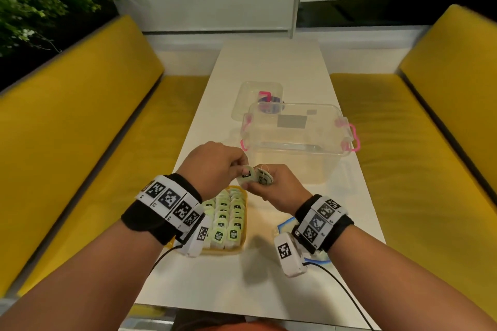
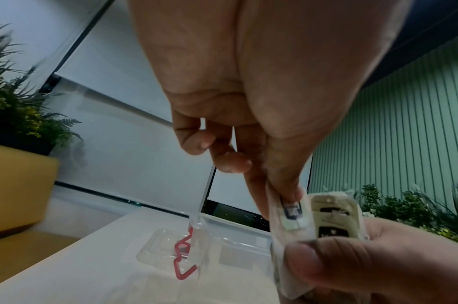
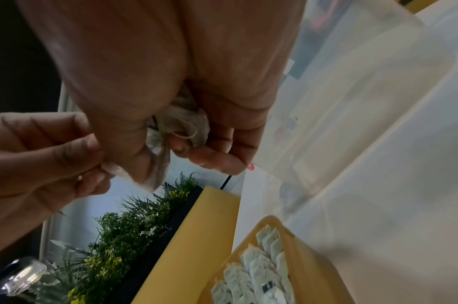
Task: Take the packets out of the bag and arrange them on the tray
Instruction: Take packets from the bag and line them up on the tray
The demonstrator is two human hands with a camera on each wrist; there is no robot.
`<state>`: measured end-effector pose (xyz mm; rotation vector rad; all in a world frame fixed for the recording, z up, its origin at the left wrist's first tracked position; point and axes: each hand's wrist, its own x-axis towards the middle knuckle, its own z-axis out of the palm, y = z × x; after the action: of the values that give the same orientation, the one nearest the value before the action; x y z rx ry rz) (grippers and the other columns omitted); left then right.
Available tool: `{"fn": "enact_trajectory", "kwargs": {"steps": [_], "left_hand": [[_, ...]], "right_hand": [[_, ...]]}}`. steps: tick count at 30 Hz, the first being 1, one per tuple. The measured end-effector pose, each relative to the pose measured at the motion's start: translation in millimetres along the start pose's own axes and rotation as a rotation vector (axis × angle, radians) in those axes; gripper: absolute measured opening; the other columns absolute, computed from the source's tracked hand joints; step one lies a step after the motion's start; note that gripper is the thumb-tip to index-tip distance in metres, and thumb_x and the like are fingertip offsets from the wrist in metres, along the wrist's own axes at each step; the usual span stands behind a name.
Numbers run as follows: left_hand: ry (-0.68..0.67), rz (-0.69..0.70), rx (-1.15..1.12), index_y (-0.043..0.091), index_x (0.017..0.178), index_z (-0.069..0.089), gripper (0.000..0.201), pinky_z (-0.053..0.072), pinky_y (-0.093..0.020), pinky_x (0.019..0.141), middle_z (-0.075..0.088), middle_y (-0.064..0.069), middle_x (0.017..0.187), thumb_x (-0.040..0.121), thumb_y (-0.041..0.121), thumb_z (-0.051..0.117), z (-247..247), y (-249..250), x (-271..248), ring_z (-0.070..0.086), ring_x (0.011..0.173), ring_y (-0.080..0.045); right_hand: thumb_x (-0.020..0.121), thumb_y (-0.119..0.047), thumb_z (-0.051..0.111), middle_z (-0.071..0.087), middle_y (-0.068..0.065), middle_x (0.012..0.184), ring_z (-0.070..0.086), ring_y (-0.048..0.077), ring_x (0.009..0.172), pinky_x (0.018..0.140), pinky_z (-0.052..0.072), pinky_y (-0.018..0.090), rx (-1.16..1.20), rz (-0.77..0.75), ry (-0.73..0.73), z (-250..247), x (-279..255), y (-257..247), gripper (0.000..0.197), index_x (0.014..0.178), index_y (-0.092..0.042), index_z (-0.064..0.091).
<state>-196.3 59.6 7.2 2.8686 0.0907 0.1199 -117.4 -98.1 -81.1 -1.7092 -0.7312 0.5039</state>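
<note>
Hands [image 1: 215, 166] [image 1: 277, 185] pinching flat papery packets [image 1: 247, 175]

Both forearms reach toward twelve o'clock, wrists banded with tagged straps. The left hand [image 1: 215, 166] pinches a packet [image 1: 246, 176] between thumb and fingertips (other fingers curled). The right hand [image 1: 279, 187], at its three o'clock, grips a bunch of packets [image 1: 265, 177], fingers curled.

Nothing here reads clearly: the pale green paper packets [image 1: 227, 219] in the yellow plastic tray [image 1: 243, 243] carry dark labels too blurred to make out.
</note>
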Motion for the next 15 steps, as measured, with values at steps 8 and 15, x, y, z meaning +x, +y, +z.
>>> {"fn": "enact_trajectory", "kwargs": {"steps": [8,15], "left_hand": [[-0.084,-0.093,-0.064,0.031,0.085,0.07,0.014,0.035,-0.017,0.056,0.067,0.015,0.078,0.082,0.045,0.071,-11,-55,-20,0.052,0.066,0.003],[-0.407,-0.231,0.279,0.028,0.091,0.072,0.02,0.045,-0.024,0.064,0.068,0.011,0.084,0.084,0.047,0.068,18,-103,-31,0.06,0.081,-0.011]], "right_hand": [[0.09,-0.013,0.065,0.059,-0.017,0.066,0.051,0.001,0.059,0.06,0.041,0.022,-0.012,0.085,0.029,21,15,11,0.008,0.085,-0.02,0.065],[0.088,0.003,0.051,0.04,0.013,0.078,0.035,0.018,0.053,0.047,0.03,0.026,0.266,0.33,0.001,29,27,13,0.019,0.087,-0.013,0.04]]}}
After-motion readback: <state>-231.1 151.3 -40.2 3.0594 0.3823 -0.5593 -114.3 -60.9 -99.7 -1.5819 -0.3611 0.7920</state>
